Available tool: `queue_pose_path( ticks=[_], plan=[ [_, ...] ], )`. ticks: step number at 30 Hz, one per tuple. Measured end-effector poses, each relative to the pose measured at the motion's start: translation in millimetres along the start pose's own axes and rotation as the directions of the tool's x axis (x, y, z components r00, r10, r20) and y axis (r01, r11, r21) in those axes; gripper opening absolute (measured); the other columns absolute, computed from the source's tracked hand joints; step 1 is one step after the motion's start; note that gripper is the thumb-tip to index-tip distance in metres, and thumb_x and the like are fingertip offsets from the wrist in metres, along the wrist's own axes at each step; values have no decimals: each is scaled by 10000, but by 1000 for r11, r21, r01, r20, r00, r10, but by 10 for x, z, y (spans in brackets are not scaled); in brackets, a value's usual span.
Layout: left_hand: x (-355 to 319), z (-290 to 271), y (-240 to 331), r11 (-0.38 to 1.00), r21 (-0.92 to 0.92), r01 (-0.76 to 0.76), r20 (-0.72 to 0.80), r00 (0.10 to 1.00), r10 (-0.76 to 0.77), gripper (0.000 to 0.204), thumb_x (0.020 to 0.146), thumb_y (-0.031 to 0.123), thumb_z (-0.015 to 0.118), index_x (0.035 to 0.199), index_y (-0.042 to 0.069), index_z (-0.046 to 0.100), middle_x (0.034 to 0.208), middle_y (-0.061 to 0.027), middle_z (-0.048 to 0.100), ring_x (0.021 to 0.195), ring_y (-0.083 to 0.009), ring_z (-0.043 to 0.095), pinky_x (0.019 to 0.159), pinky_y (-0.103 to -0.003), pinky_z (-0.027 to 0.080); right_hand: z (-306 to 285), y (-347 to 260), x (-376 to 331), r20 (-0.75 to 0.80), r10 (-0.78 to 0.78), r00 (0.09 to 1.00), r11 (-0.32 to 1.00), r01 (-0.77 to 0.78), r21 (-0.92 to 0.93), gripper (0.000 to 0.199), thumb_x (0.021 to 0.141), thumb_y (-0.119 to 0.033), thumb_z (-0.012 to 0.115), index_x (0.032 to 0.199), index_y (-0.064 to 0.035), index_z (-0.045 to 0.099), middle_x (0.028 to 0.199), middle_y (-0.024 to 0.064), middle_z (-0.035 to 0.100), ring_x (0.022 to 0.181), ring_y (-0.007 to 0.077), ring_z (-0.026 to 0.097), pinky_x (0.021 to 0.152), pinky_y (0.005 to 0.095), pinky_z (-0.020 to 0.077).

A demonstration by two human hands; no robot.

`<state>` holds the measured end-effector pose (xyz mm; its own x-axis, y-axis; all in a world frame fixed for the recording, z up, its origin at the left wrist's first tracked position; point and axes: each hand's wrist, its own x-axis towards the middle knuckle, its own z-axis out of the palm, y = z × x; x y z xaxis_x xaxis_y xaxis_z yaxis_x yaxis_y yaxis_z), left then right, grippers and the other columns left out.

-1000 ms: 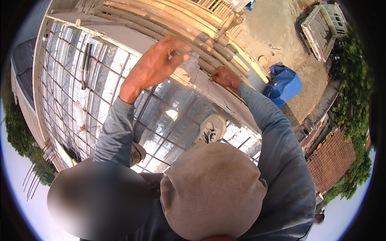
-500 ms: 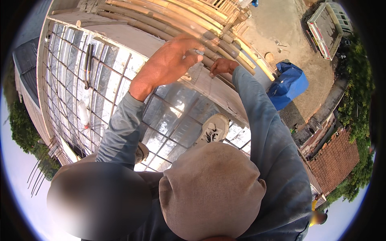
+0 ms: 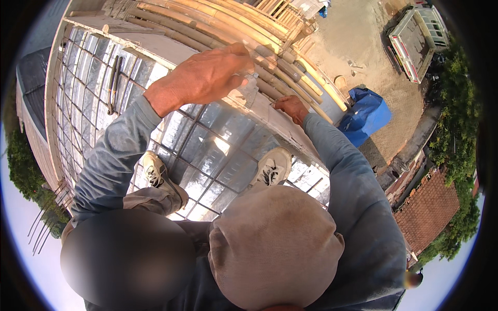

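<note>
Board (image 3: 280, 124) seems your working edge, wanting steadiness next; whether your left hand (image 3: 205, 78) or right hand (image 3: 293, 108) grips, I can't tell.

Your head camera looks steeply down over your left hand (image 3: 207, 75) and right hand (image 3: 292, 108), near enough that your sleeves (image 3: 358, 192) loom large; its fisheye sweep also reaches the distant truck (image 3: 415, 47) and, at the lower corners, sky (image 3: 450, 274).

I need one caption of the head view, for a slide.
Left hand and right hand near a long board, with bamboo poles beyond and a metal grid over shiny sheets.
</note>
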<state>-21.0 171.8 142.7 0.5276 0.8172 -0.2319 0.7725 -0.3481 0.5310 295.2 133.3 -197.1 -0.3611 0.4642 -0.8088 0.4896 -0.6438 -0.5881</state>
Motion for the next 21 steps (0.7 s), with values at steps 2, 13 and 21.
queue_pose_path(
  ticks=[2,13,21],
  plan=[
    [-135,-98,-47,994,110,20,121,992,-33,310,1018,185,708,1297,62,651,1398,-110,609,1181,-327,702,1056,-467,569,70,-43,-86,-62,-92,994,993,86,-82,204,808,-193,810,924,-27,833,907,64,787,871,216,692,782,380,543],
    [-1312,-965,-471,964,249,-93,216,976,38,311,999,148,728,1276,107,593,1402,-112,592,1200,-296,698,1052,-457,594,-84,-429,-211,106,-207,973,885,232,-403,294,906,-275,719,965,8,772,959,176,732,918,254,678,859,417,516],
    [-1668,-1031,-445,977,207,46,288,952,-106,277,1017,165,705,1273,91,627,1393,-113,615,1230,-324,687,1039,-480,589,-43,-1574,-1551,149,-255,955,874,294,-387,419,965,-361,781,1137,19,755,1112,116,766,1018,287,715,835,388,555]
  ],
)
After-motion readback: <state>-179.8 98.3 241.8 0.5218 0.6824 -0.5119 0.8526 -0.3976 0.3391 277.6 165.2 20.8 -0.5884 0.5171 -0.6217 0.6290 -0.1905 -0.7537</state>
